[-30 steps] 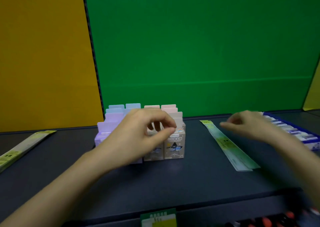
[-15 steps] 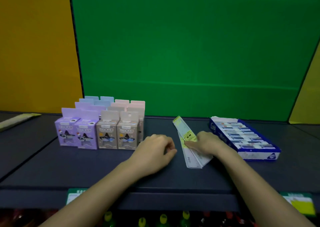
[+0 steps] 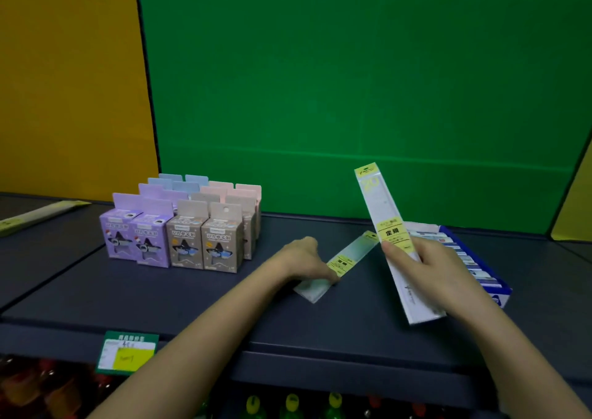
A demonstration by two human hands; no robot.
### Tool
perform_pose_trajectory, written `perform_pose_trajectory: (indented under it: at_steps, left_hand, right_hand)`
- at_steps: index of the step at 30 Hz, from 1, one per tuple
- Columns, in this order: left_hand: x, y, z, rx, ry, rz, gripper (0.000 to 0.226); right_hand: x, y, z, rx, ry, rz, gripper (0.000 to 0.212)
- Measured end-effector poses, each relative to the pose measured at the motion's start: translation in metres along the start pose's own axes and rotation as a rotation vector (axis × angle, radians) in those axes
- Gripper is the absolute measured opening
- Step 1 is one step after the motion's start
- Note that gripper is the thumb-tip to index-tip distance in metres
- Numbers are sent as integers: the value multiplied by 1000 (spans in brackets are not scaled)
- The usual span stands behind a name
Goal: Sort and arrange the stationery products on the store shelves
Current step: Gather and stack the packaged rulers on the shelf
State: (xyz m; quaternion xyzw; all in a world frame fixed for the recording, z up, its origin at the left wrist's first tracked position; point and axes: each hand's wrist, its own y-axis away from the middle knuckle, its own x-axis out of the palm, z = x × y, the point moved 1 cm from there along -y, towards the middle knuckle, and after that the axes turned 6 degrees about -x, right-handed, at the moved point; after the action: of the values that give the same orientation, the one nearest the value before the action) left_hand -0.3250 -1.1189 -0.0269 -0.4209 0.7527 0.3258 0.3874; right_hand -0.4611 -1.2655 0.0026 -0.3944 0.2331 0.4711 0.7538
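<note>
small boxes (image 3: pixel 179 229) in rows, left on shelf (image 3: pixel 96 293) | left hand (image 3: pixel 307 261) fingers curled, pinching lying ruler pack (image 3: pixel 352 258) flat mid-shelf | right hand (image 3: pixel 429 268) closed around raised ruler pack (image 3: pixel 381 213), tilted up above the shelf | blue tray (image 3: pixel 477 260) behind that hand, far right

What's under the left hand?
A packaged ruler lies flat on the shelf under the left hand. Fingers cover part of its near half; anything beneath it is hidden.

A dark grey shelf (image 3: pixel 96 290) is backed by a green panel (image 3: pixel 352 98), flanked left by an orange-yellow panel (image 3: pixel 64 82), dimly lit.
</note>
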Motion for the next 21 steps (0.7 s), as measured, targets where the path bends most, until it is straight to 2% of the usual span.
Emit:
perform_pose_trajectory:
  at_steps: [4, 8, 11, 15, 19, 21]
  left_hand:
    - [-7, 8, -6, -4, -85, 15, 31]
    - [-9, 40, 6, 134, -101, -54, 24]
    - [-27, 80, 33, 186, 70, -181, 33]
    - [-65, 141, 92, 235, 349, -381, 27]
    - [-101, 195, 170, 159, 554, -534, 25]
    - [-120, 212, 214, 71, 547, -568, 22]
  right_hand:
    - [3, 1, 9, -27, -65, -18, 24]
    - [6, 5, 27, -37, -138, -75, 26]
    - [12, 7, 54, -34, -255, -107, 41]
    - [38, 13, 107, -55, -356, -63, 44]
    - [86, 17, 168, -103, -413, 34, 40]
    - [118, 18, 202, -113, -441, 81, 36]
